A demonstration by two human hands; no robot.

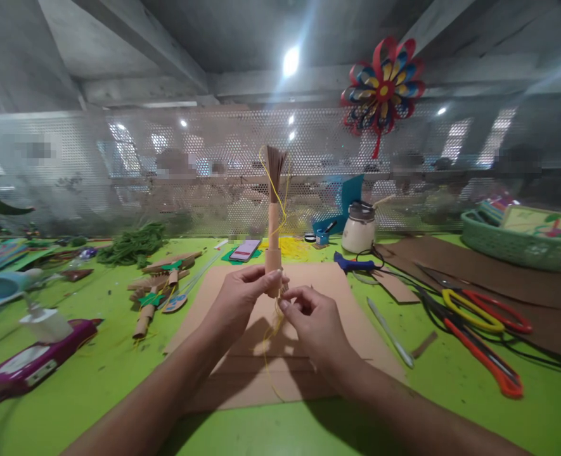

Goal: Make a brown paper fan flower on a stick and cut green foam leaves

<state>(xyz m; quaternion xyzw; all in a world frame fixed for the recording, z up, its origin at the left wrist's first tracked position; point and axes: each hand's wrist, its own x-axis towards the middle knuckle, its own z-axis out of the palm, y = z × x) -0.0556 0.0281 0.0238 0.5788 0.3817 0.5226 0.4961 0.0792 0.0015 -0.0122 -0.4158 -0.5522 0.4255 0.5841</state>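
Note:
Upright in front of me stands a rolled tan paper tube (273, 221) with a brown fringed top (275, 171). Its lower end is wrapped by a wider paper roll. My left hand (246, 291) is closed around that lower end, thumb in front. Yellow string (275, 329) dangles from the bottom of the tube, and another length loops around the fringe and upper tube. My right hand (315, 316) pinches the yellow string just under the tube's lower end. Beneath both hands lie tan paper sheets (213, 380).
On the green table (118, 399), scissors (489, 310), a utility knife (489, 361), a silvery pen-like tool (389, 332) and a blue glue gun (354, 263) lie right. Finished-looking paper pieces (149, 304) and a purple power strip (42, 358) lie left. A phone (245, 250) and jar (359, 228) stand behind.

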